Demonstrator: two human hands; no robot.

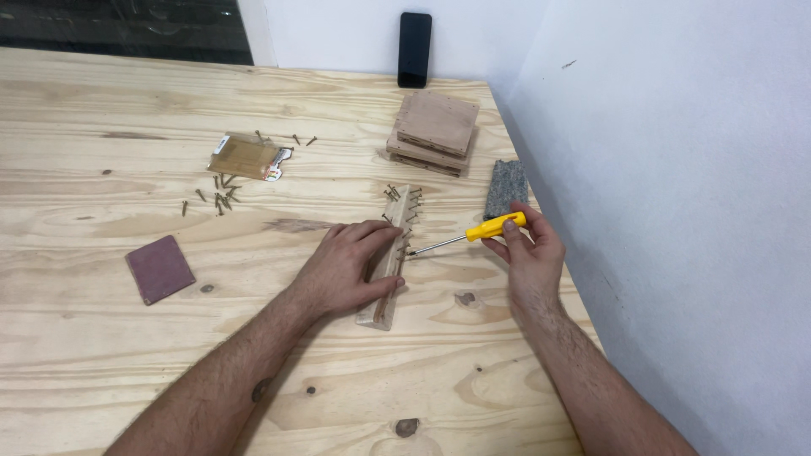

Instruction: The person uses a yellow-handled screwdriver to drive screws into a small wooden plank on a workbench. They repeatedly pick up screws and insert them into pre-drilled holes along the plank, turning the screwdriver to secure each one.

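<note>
L hand (345, 268) lies palm down, fingers spread flat over a pale narrow wooden strip (385, 272), pressing it to the light plywood tabletop (101, 371); forearm comes in from lower left. R hand (530, 250) is closed in a pinch grip around the handle of a yellow-handled screwdriver w/ thin metal shaft (470, 234); shaft runs left and slightly down, tip at a small brass screw (405, 251) on the strip's right side, approx. mid-length. More screws stand along the strip's far end.

Strip lies roughly front-to-back, right-centre of table. R wrist sits near the table's right edge; white wall close beyond it, little room that side. Behind the strip: grey felt block (505, 187), stack of square wooden plates (434, 132), black phone (415, 49) upright against back wall. Left: open tabletop, w/ loose screws (218, 198), clear screw packet (248, 157), dark red sanding square (160, 268) well apart.
</note>
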